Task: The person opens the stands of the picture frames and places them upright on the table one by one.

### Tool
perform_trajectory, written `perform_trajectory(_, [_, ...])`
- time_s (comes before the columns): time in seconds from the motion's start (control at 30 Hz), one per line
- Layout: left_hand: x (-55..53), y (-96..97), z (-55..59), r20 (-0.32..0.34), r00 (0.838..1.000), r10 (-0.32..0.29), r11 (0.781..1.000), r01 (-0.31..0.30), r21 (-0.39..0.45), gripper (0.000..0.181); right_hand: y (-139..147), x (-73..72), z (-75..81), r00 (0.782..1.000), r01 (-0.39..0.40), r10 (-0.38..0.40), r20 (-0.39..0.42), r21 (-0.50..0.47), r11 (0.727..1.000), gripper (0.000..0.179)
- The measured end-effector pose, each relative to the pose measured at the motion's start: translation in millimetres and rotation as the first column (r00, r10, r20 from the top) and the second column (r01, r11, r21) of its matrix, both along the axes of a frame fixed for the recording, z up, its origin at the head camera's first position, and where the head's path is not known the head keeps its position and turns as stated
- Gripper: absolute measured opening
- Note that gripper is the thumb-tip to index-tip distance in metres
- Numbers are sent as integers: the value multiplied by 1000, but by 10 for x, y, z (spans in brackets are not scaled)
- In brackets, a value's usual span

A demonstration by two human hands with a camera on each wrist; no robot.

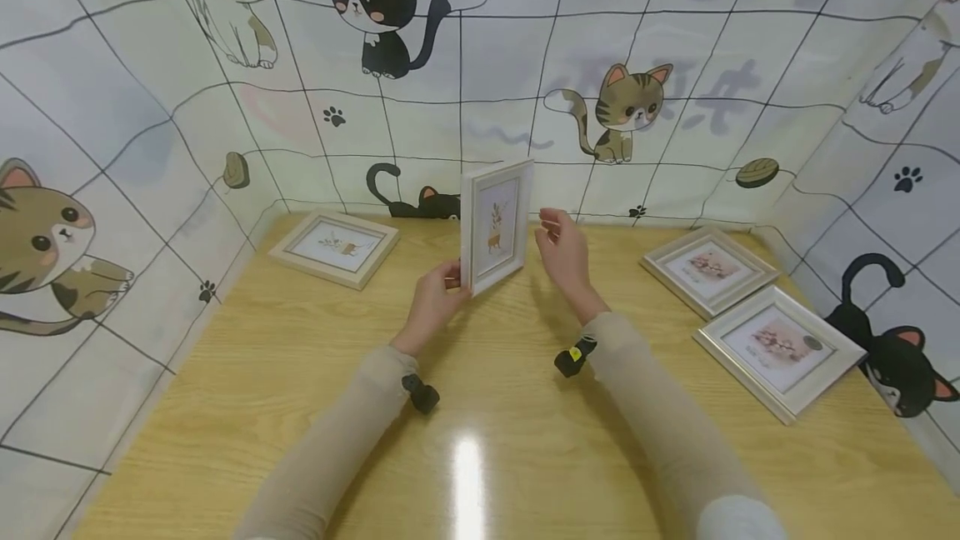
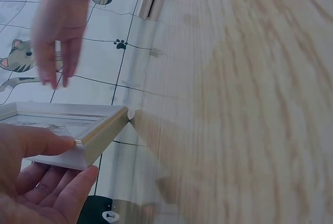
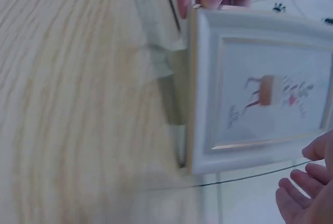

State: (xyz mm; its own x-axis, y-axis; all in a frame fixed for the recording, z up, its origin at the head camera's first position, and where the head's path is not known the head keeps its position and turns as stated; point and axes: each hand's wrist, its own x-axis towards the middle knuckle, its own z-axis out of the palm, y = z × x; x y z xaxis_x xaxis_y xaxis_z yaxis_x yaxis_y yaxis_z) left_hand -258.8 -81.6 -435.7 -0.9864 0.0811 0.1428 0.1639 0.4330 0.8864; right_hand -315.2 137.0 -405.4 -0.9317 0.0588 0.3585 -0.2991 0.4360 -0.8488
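A white picture frame (image 1: 495, 223) with a deer print is upright near the back of the table, turned slightly sideways. My left hand (image 1: 437, 300) grips its lower left edge, thumb on the front and fingers behind, as the left wrist view shows at the frame's corner (image 2: 86, 148). Whether the bottom edge fully touches the wood is unclear. Just right of the frame, my right hand (image 1: 564, 261) is held apart from it with nothing in its grasp. In the right wrist view, the fingers (image 3: 304, 187) are loosely bent beside the deer print (image 3: 266, 91).
Another frame with a deer print (image 1: 336, 247) lies flat at the back left. Two frames with pink prints, one farther back (image 1: 678, 294) and one nearer (image 1: 783, 397), lie at the right. A cat-patterned cloth (image 1: 510, 48) encloses the wooden table (image 1: 480, 390) behind and at both sides.
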Motion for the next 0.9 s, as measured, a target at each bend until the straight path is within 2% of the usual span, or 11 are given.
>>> perform_trajectory(0.13, [9,12,13,-1,1000,7,1000,-7,-4,36,-103,83,231,992,-66,59,-107,-59,996,34])
perform_trajectory(0.27, [21,32,16,-9,1000,3,1000,-3,-10,37,-218,163,426,983,-153,138,-122,-121,981,39])
perform_trajectory(0.43, [36,75,2,-25,1000,8,1000,-8,-13,36,-352,234,545,973,-210,189,-128,-168,963,41])
perform_trajectory(0.7, [61,163,25,-39,999,14,1000,-15,-24,36,-502,275,573,983,-169,156,-93,-160,972,38])
perform_trajectory(0.9, [88,206,61,-59,998,14,997,-18,-71,36,-506,269,581,988,-103,90,-127,-105,989,31])
